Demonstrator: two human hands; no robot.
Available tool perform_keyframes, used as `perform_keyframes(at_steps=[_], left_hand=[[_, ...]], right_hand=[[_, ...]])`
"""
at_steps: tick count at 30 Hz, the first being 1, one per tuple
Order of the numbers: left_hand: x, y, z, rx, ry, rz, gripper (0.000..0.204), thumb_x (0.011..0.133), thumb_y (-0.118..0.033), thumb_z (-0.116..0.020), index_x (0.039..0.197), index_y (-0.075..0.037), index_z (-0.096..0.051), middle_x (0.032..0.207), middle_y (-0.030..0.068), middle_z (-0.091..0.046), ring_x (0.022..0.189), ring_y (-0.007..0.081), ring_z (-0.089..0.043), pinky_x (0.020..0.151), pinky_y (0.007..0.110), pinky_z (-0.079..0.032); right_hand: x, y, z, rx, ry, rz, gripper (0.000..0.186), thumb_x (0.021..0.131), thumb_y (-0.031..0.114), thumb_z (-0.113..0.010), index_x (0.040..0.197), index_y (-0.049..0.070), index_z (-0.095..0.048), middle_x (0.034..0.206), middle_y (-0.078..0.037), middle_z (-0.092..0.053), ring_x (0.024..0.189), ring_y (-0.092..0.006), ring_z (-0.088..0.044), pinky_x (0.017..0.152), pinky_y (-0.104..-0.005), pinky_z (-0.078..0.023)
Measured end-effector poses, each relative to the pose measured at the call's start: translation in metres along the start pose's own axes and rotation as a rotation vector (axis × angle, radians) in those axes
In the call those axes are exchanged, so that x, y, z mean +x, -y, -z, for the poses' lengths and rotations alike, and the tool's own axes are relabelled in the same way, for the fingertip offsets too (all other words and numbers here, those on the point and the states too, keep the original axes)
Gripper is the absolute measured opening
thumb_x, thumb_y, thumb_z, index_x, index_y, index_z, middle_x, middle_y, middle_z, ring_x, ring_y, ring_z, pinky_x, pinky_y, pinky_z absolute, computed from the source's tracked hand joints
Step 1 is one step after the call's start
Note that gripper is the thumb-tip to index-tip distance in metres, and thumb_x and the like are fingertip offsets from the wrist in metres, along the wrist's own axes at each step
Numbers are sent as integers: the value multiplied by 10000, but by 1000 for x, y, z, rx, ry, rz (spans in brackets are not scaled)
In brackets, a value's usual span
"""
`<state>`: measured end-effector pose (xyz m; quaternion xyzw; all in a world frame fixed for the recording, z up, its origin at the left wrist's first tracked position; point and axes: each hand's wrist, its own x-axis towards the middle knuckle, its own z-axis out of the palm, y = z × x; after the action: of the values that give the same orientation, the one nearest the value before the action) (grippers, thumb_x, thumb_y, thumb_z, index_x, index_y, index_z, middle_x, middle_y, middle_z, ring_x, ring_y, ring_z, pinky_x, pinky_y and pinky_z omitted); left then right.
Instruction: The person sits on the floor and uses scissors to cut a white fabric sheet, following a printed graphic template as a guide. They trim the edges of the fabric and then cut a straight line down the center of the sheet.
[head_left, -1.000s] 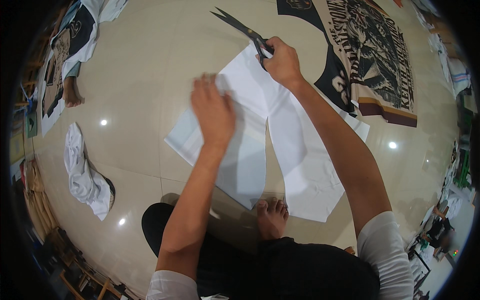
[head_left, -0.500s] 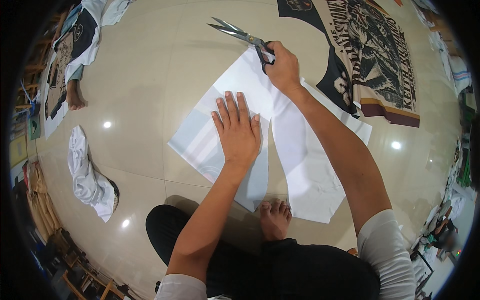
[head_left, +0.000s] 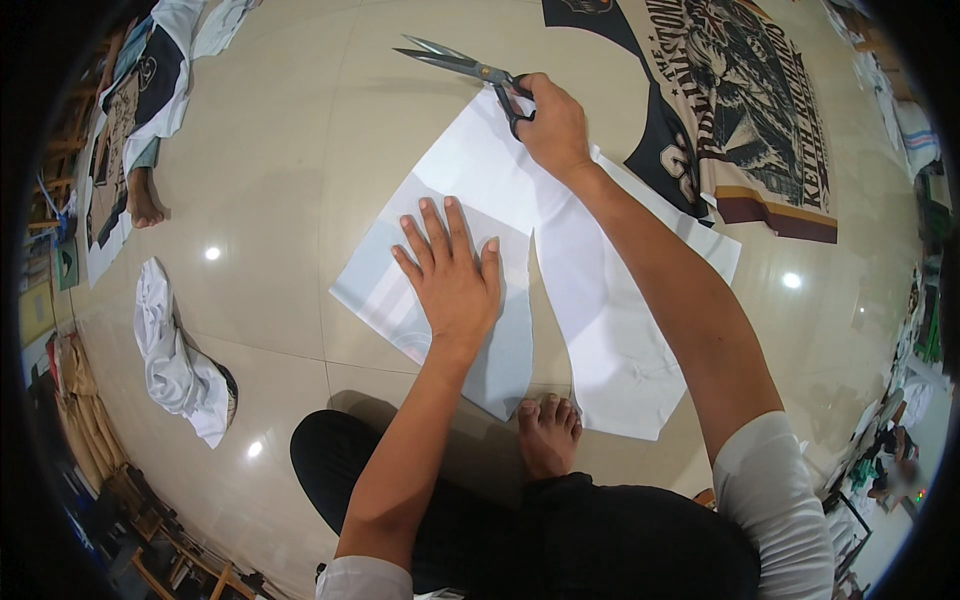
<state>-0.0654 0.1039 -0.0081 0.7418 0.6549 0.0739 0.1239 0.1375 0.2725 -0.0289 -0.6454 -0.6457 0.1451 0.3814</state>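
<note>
My right hand (head_left: 553, 122) grips black-handled scissors (head_left: 480, 72) by the finger loops. Their blades are slightly apart and point left, beyond the far corner of a white fabric piece (head_left: 465, 150). My left hand (head_left: 447, 275) lies flat with fingers spread on the left part of this fabric, where a pale grey and pinkish print shows. To the right, another white section (head_left: 630, 350) spreads under my right forearm, parted from the left one by a narrow curved gap. Whether the two sections join near my right wrist I cannot tell.
Printed fabric panels (head_left: 755, 120) in beige, black and maroon lie at the far right. A crumpled white cloth (head_left: 180, 360) rests on the tiled floor at left. Another person's foot (head_left: 143, 197) shows at the far left. My own bare foot (head_left: 549, 437) is beside the fabric's near edge.
My right hand has moved slightly left and away with the scissors. My left hand has slid a little left and nearer across the fabric, still flat.
</note>
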Motion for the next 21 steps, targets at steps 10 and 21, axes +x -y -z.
perform_keyframes(at_steps=[10,21], left_hand=[[-4,4,-2,5,-22,44,873,1121,-565,-469,1757,-25,-212,1828,271,-127,1662,579,-19,1285,756,-14],[-7,-7,1,-18,34,-9,894,1107,-596,-494,1756,-39,-234,1818,282,-153,1662,577,-37,1279,773,-36]], right_hand=[[8,-6,3,77,33,-4,385,838,44,-848,1179,-12,-678,1141,-222,-778,1066,-411,-753,927,-465,-595],[13,5,14,71,17,9,389,822,38,-874,1157,-7,-682,1136,-228,-762,1069,-436,-727,939,-489,-578]])
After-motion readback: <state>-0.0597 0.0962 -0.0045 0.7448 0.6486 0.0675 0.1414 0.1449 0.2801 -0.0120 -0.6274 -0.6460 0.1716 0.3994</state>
